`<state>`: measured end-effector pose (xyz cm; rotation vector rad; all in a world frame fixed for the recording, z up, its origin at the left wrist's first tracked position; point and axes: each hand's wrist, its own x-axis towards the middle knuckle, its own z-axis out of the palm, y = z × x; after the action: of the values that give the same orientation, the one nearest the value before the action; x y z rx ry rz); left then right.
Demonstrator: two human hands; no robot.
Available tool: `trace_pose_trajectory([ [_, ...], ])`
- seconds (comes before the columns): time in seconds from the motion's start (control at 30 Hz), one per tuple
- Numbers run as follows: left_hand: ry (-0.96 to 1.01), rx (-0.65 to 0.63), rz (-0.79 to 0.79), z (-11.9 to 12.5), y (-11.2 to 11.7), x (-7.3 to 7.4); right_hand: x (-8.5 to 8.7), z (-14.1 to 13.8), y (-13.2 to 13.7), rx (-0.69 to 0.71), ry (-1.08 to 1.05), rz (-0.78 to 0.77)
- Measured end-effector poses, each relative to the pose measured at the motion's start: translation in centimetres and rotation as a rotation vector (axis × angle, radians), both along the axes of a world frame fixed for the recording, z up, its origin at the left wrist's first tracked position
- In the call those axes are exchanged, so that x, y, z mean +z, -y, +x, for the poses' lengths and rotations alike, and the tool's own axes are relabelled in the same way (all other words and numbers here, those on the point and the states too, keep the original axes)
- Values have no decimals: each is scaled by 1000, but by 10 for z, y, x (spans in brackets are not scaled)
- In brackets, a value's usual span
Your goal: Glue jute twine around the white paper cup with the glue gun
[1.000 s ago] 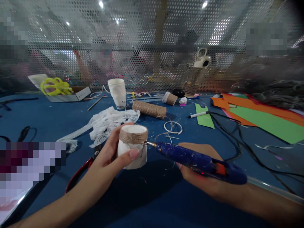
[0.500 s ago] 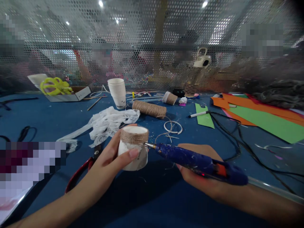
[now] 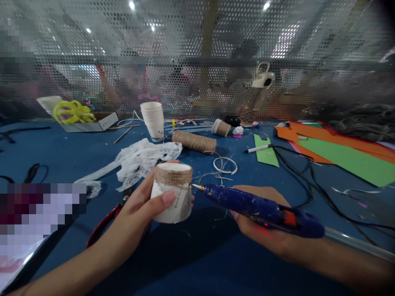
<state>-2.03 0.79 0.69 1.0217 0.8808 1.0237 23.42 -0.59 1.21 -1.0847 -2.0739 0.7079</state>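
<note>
A white paper cup (image 3: 169,205) with twine (image 3: 173,176) wound round its upper part is gripped by my left hand (image 3: 148,205), thumb on the near side. My right hand (image 3: 262,218) is closed round a blue hot glue gun (image 3: 247,203), a clear glue stick (image 3: 354,242) projecting from its rear. The metal nozzle is at the cup's right side, just under the wound band; whether it touches cannot be made out. A loose strand runs from the cup toward the twine spool (image 3: 194,142) lying behind it.
White lace (image 3: 138,158) lies left of the cup, with red-handled scissors (image 3: 103,224) partly under my left arm. Stacked paper cups (image 3: 152,121) stand behind. A white ring (image 3: 225,165), a marker (image 3: 258,149), coloured paper (image 3: 348,154) and a black cable (image 3: 311,176) lie to the right.
The cup has turned a little in my left hand, its printed mark shifting left. The glue gun has moved slightly right with its nozzle.
</note>
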Motion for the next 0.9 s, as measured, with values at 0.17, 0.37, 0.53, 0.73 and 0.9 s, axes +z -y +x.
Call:
trace_pose_trajectory([
  [0.17, -73, -15, 41, -4, -1, -6, 4, -1, 0, -7, 46, -45],
  [0.37, -65, -5, 32, -5, 1, -4, 5, 0, -1, -2, 69, -39],
  [0.53, -64, 54, -29, 2, -1, 5, 0, 2, -2, 1, -30, -65],
  [0.73, -43, 102, -86, 7, -4, 6, -1, 6, -5, -34, -119, -156],
  [0.9, -53, 22, -129, 8, 0, 4, -5, -1, -7, -105, -309, -215],
])
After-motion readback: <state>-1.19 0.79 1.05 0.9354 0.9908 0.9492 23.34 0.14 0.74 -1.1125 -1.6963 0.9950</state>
